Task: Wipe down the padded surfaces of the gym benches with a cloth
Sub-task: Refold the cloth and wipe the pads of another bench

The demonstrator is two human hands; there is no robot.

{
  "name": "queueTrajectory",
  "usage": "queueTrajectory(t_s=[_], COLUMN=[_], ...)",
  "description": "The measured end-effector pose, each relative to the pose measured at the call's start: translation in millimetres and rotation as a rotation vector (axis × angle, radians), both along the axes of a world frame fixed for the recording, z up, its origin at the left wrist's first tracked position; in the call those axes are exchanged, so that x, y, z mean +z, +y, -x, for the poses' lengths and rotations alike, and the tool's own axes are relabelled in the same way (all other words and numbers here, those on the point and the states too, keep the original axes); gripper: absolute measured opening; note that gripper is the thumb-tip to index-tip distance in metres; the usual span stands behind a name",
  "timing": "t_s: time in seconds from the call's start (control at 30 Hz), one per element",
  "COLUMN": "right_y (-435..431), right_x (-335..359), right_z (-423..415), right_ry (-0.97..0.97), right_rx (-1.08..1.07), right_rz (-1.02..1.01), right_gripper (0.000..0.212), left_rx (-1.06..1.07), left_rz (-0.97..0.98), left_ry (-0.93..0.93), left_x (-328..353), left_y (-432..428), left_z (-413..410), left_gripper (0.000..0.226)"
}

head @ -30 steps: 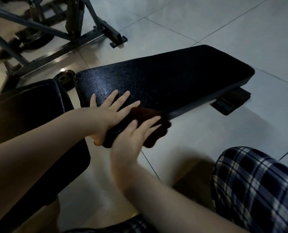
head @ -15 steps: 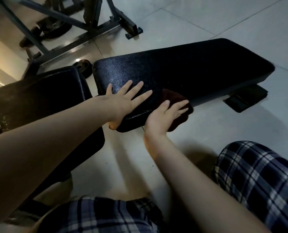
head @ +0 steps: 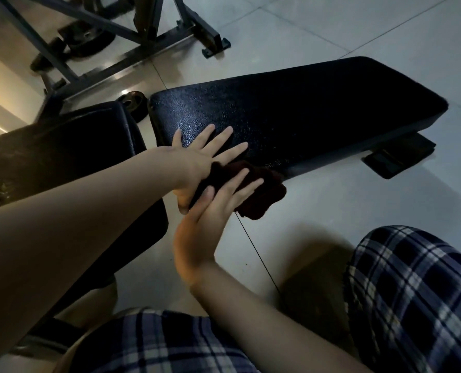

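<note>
A long black padded bench [head: 304, 111] lies low across the middle of the floor. My left hand [head: 202, 154] rests flat on its near left corner, fingers spread and straight. A dark maroon cloth [head: 261, 195] is bunched against the bench's near side edge and hangs below it. My right hand [head: 221, 205] presses the cloth against that edge with straight fingers, just below my left hand. A second black padded bench [head: 70, 149] stands at the left, partly hidden by my left forearm.
A dark metal rack frame [head: 143, 30] with weight plates [head: 86, 36] stands at the back left. A small plate [head: 133, 103] lies between the two benches. The bench's foot [head: 399, 157] sticks out at the right. My plaid-clad knees [head: 412, 292] fill the lower right.
My right hand with the cloth slid back left along the bench's near edge, close under my left hand. The left hand stayed flat on the corner.
</note>
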State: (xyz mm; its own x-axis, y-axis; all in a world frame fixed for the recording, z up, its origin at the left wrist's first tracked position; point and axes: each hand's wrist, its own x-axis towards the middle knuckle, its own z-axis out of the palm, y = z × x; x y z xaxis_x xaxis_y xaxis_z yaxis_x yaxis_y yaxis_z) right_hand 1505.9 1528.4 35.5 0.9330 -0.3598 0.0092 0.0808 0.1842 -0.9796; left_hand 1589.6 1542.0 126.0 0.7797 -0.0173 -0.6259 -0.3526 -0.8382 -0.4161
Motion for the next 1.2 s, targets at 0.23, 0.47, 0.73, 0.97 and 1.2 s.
queueTrajectory(t_s=[0.23,0.47,0.73,0.97,1.2], right_y=[-9.3,-92.9,-79.4,-45.0,-62.1], right_x=[-22.0,-26.0,-41.2,-84.5,-111.6], right_z=[1.2,-86.1,-53.9,-8.7,-40.4], right_ry=[-0.123,0.147,-0.068,-0.484,-0.874], right_rx=[0.123,-0.183,-0.058,0.24,0.136], right_rz=[-0.01,-0.114,0.106,0.619,1.08], right_gripper=[0.055,0.054,0.052,0.054,0.057], left_rx=[-0.035,-0.046,-0.025,-0.094,-0.133], left_rz=[-0.009,0.021,0.03,0.081,0.165], left_ry=[-0.016,-0.004,0.008,-0.008,-0.165], left_x=[1.1,-3.8,-3.0,1.0,10.3], left_y=[4.5,10.4,6.9,11.9,48.5], left_z=[0.7,-2.4,-5.1,-5.1,17.0], left_gripper=[0.152,0.159,0.159,0.153,0.122])
